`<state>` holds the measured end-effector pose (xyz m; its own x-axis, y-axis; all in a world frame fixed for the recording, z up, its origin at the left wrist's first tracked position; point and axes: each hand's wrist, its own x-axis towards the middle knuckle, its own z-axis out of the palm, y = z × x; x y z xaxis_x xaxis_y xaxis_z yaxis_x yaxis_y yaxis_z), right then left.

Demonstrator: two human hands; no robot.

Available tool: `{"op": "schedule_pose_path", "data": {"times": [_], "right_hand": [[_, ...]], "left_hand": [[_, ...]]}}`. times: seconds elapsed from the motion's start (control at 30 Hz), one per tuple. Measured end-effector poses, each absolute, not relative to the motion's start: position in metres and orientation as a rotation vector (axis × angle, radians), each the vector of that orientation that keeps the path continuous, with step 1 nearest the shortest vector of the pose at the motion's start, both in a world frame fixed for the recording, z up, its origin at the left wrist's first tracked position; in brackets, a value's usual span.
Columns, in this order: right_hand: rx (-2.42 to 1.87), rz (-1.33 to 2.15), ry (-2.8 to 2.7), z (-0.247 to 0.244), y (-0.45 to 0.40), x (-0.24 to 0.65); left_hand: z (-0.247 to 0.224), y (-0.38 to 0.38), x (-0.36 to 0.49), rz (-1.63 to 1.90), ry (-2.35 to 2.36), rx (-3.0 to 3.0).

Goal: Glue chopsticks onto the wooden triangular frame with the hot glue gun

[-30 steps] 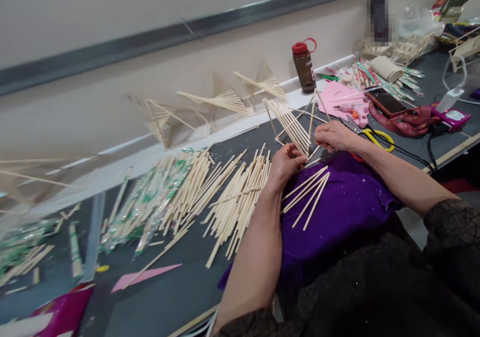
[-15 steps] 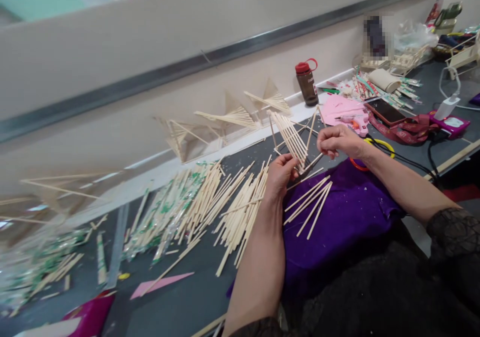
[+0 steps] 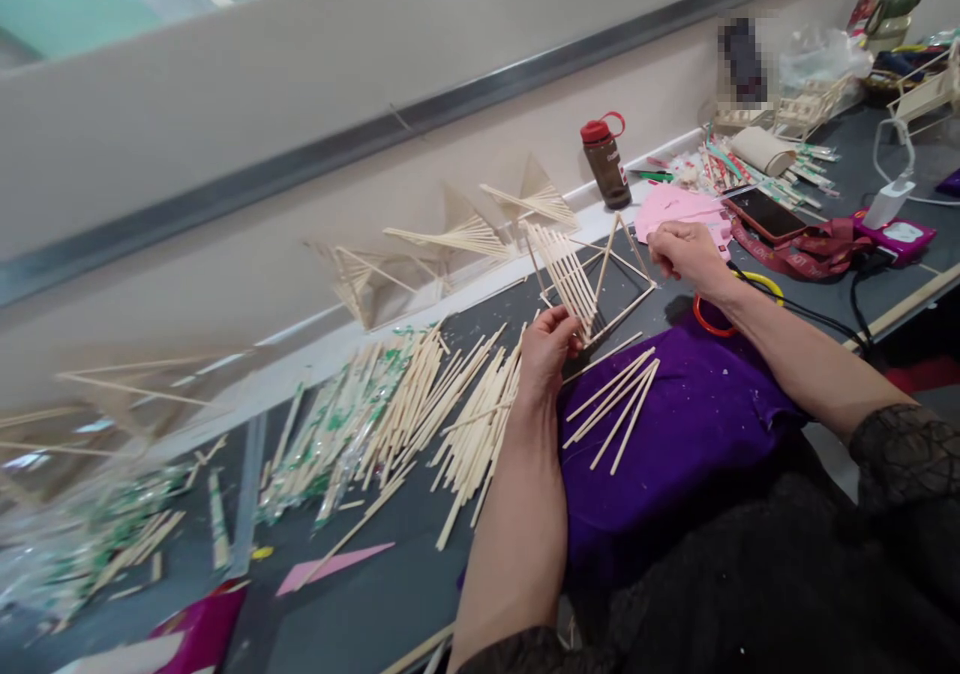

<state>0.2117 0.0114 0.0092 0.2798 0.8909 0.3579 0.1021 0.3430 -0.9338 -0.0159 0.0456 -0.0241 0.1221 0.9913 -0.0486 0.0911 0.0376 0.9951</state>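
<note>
Head view: loose sticks lie on the purple cloth [image 3: 697,434]; beyond them the left hand [image 3: 551,349] pinches the near corner of the stick frame [image 3: 564,272], which stands on the dark table [image 3: 337,604]. The right hand [image 3: 684,256], fingers curled, hovers beside the pink sheet [image 3: 664,209]; whether it grips anything I cannot tell. Farther back stands a red-capped bottle [image 3: 606,166].

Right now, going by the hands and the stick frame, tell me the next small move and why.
Probably lower the right hand to the loose sticks on the purple cloth: they lie close by, that hand is off the stick frame, and the left hand pinches its near corner. Whether the right fingers hold anything is unclear.
</note>
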Motion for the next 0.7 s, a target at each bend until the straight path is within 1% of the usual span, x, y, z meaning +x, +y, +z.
{"op": "schedule_pose_path", "data": {"times": [0.07,0.23,0.43,0.7], "right_hand": [[-1.225,0.633,-1.175,0.002,0.017,0.212],[-1.416,0.666,-1.385,-0.006,0.023,0.210],[-1.344,0.549,-1.477,-0.010,0.027,0.213],[-1.234,0.603,-1.395,-0.007,0.021,0.210]], "left_hand": [[-0.024,0.045,-0.016,1.043,1.195,1.302],[-0.025,0.045,-0.017,1.055,1.200,1.304],[-0.026,0.047,-0.019,1.074,1.217,1.303],[-0.025,0.052,-0.024,1.105,1.207,1.306]]}}
